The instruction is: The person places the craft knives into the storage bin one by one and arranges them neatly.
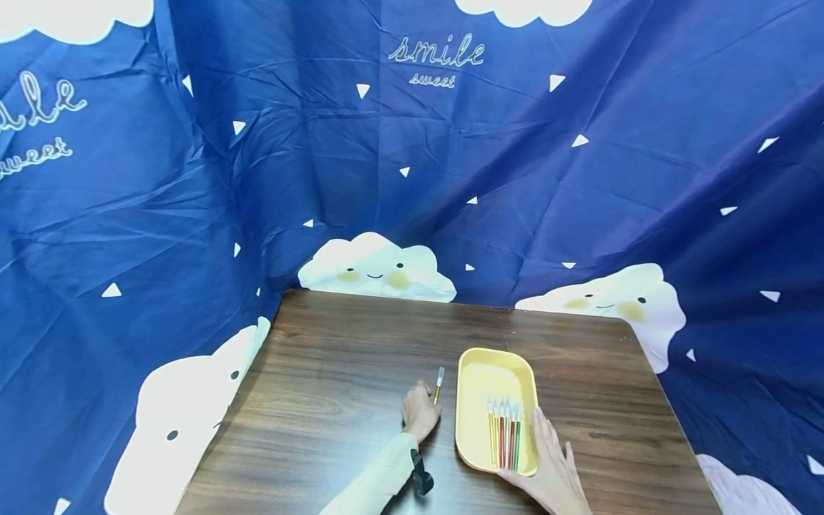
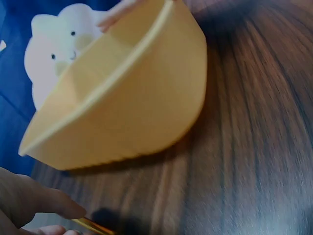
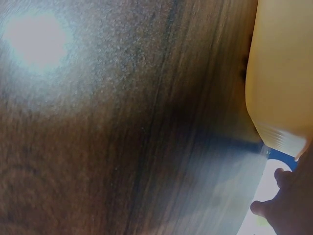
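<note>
My left hand (image 1: 420,413) is left of a yellow tray (image 1: 465,400), on the table. Its thumb and a finger pinch a thin paintbrush (image 1: 440,383) with a golden handle and a pale tip pointing away. In the left wrist view the brush's handle (image 2: 95,226) shows low in the frame, just beside the tray's wall. Several similar paintbrushes (image 1: 505,436) with yellow, red and green handles lie side by side in the tray's near right part. My right hand (image 1: 552,465) rests at the tray's near right corner, fingers extended along the right side, thumb at the near rim.
A dark wooden table (image 1: 335,365) carries the tray. Behind it and on both sides hangs a blue cloth (image 1: 502,164) printed with clouds and small triangles. A black strap (image 1: 421,476) is on the left wrist.
</note>
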`<state>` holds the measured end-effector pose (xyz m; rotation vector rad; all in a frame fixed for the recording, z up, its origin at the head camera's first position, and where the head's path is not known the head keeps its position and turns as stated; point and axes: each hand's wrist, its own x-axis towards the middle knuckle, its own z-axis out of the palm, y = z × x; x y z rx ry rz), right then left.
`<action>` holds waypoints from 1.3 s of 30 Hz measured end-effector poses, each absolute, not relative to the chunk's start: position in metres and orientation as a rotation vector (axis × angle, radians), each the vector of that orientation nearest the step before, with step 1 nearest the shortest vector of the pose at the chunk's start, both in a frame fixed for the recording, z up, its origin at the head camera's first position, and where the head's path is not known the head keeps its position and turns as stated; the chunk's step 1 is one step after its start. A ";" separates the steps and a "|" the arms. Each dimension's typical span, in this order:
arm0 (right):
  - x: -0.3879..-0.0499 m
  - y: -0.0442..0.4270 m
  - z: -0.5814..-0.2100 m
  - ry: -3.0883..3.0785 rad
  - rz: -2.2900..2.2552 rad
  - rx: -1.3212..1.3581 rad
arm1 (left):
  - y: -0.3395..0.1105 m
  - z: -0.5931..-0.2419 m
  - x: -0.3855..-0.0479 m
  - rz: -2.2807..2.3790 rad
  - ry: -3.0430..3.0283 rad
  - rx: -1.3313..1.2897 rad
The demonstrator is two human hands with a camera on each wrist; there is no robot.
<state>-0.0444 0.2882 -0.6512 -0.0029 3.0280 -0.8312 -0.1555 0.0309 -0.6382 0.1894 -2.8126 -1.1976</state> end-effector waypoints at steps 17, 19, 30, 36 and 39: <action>-0.045 0.289 -0.653 3.040 -0.854 -0.024 | 0.035 -0.650 -0.156 -1.182 -2.781 0.230; -0.045 0.289 -0.653 3.042 -0.852 -0.026 | 0.035 -0.652 -0.156 -1.176 -2.767 0.225; -0.046 0.288 -0.651 3.022 -0.852 -0.007 | 0.035 -0.648 -0.158 -1.221 -2.770 0.303; -0.045 0.287 -0.650 3.021 -0.860 -0.009 | 0.036 -0.645 -0.157 -1.230 -2.752 0.332; -0.044 0.287 -0.649 3.024 -0.854 -0.011 | 0.037 -0.645 -0.158 -1.239 -2.745 0.352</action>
